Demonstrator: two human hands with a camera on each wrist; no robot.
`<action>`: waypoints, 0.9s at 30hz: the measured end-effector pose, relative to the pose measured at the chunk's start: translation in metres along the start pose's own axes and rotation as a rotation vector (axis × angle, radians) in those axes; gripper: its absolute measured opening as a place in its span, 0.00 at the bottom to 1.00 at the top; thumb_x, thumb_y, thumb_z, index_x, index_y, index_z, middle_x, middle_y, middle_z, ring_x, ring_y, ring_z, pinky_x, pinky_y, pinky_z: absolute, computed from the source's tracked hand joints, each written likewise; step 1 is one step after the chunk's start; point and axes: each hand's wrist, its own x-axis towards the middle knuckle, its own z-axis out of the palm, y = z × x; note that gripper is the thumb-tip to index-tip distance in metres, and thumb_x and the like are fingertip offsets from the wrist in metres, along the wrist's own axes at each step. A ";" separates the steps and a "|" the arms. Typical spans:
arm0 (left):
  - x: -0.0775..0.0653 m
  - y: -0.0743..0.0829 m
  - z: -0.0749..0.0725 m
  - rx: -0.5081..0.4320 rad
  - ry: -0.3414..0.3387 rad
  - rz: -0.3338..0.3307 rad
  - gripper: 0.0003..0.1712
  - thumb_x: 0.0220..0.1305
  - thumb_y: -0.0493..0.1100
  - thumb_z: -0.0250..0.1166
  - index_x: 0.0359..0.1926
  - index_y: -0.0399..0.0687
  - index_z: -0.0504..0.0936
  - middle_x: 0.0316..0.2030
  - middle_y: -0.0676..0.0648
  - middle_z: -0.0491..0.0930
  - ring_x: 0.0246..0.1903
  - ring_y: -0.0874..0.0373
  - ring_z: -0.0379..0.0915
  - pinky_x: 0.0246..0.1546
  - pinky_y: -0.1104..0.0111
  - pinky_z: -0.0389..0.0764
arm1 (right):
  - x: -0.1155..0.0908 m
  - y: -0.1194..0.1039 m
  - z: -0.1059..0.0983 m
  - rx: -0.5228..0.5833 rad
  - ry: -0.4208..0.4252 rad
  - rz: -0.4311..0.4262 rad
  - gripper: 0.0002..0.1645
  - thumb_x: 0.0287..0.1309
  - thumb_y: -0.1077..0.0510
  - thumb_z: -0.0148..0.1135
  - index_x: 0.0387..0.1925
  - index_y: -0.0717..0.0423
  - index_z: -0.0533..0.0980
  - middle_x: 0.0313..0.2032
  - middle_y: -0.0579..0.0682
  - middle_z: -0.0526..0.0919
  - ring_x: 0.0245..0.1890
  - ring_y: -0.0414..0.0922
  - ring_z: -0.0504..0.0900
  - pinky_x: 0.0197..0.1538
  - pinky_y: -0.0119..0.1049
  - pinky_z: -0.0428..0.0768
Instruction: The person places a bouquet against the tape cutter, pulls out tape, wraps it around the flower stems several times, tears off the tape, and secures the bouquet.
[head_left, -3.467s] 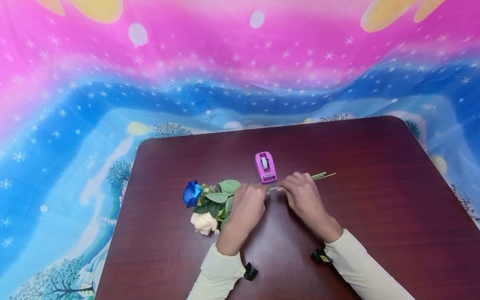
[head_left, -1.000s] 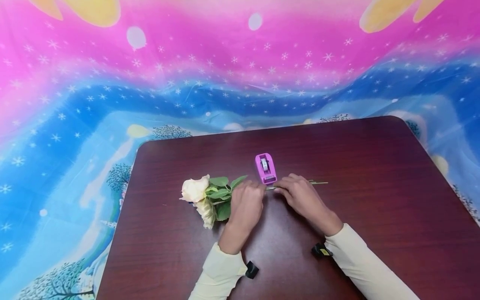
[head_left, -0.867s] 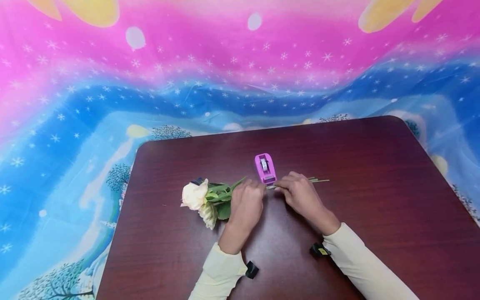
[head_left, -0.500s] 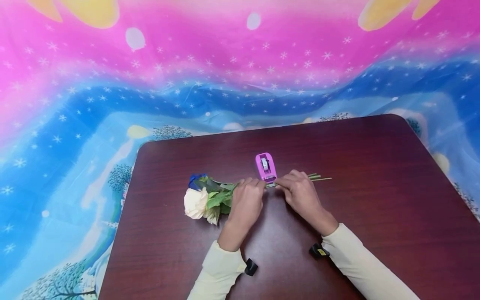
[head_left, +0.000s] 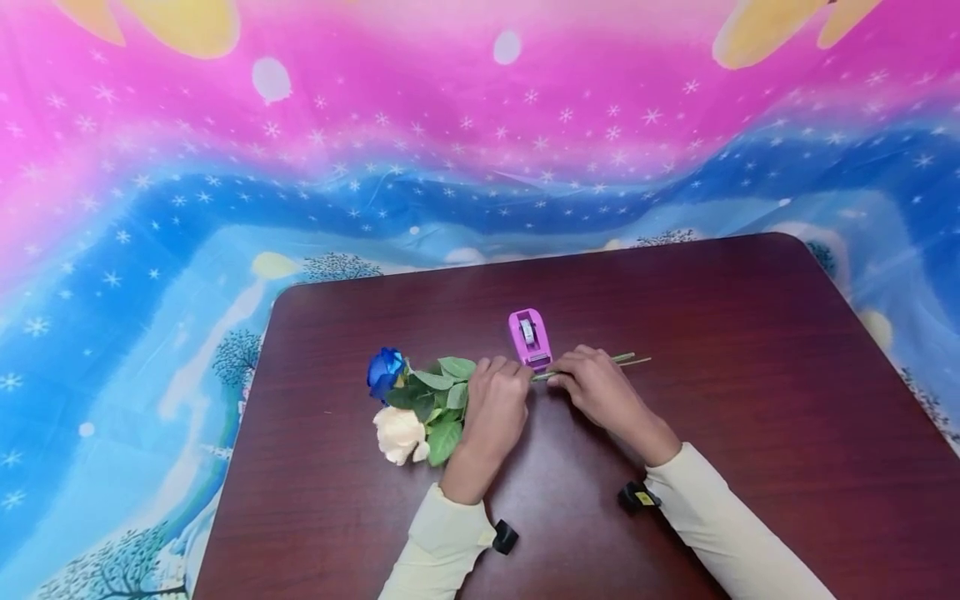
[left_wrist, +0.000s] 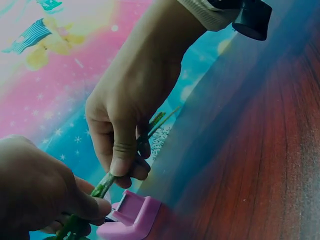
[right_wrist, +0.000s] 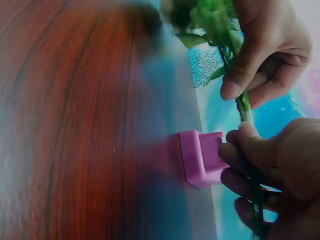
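A small bunch of roses lies sideways across both hands, a blue rose (head_left: pixel 386 373) and a cream rose (head_left: pixel 400 435) at its left end among green leaves (head_left: pixel 446 442). My left hand (head_left: pixel 497 408) grips the stems just below the leaves. Farther along, my right hand (head_left: pixel 603 393) pinches the stems between thumb and fingers, and the cut stem ends (head_left: pixel 636 362) stick out past it. In the right wrist view, a pale shiny band like clear tape (right_wrist: pixel 246 115) shows on the stems between the hands. A pink tape dispenser (head_left: pixel 530 339) stands just beyond the fingertips.
The dark red-brown table (head_left: pixel 712 317) has rounded far corners. Behind it hangs a pink and blue cloth (head_left: pixel 450 125) with snowflakes and trees. Black wrist cameras (head_left: pixel 506 537) sit at both cream sleeves (head_left: pixel 442 542).
The bunch has rolled about its stems: a second pale flower has gone out of sight, and the blue rose, mostly hidden one second ago, shows again. Both hands stay in nearly the same place.
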 end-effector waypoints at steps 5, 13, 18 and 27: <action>0.000 -0.002 0.000 0.001 -0.064 0.025 0.11 0.53 0.34 0.73 0.39 0.49 0.88 0.33 0.52 0.87 0.35 0.57 0.80 0.43 0.65 0.77 | 0.002 0.002 0.006 -0.020 0.117 -0.054 0.04 0.55 0.61 0.76 0.35 0.54 0.89 0.30 0.46 0.90 0.32 0.44 0.81 0.35 0.40 0.73; -0.001 -0.006 0.002 -0.035 -0.102 -0.002 0.07 0.56 0.35 0.72 0.36 0.50 0.88 0.30 0.54 0.88 0.29 0.59 0.79 0.34 0.68 0.75 | 0.000 0.004 0.011 0.026 0.198 -0.069 0.06 0.53 0.62 0.77 0.35 0.52 0.89 0.30 0.46 0.90 0.32 0.44 0.80 0.39 0.42 0.73; -0.002 -0.004 0.005 -0.039 -0.056 -0.061 0.04 0.56 0.36 0.73 0.31 0.51 0.88 0.27 0.55 0.87 0.25 0.59 0.76 0.31 0.68 0.72 | 0.000 0.004 0.007 0.036 0.069 -0.022 0.13 0.58 0.56 0.74 0.45 0.52 0.88 0.38 0.47 0.90 0.36 0.46 0.80 0.42 0.43 0.71; -0.002 -0.002 0.007 -0.001 -0.018 -0.050 0.09 0.49 0.31 0.72 0.31 0.49 0.86 0.28 0.53 0.87 0.27 0.57 0.77 0.34 0.66 0.73 | 0.005 0.006 0.009 0.039 0.040 -0.019 0.05 0.62 0.58 0.71 0.39 0.54 0.87 0.33 0.48 0.90 0.33 0.45 0.81 0.40 0.43 0.79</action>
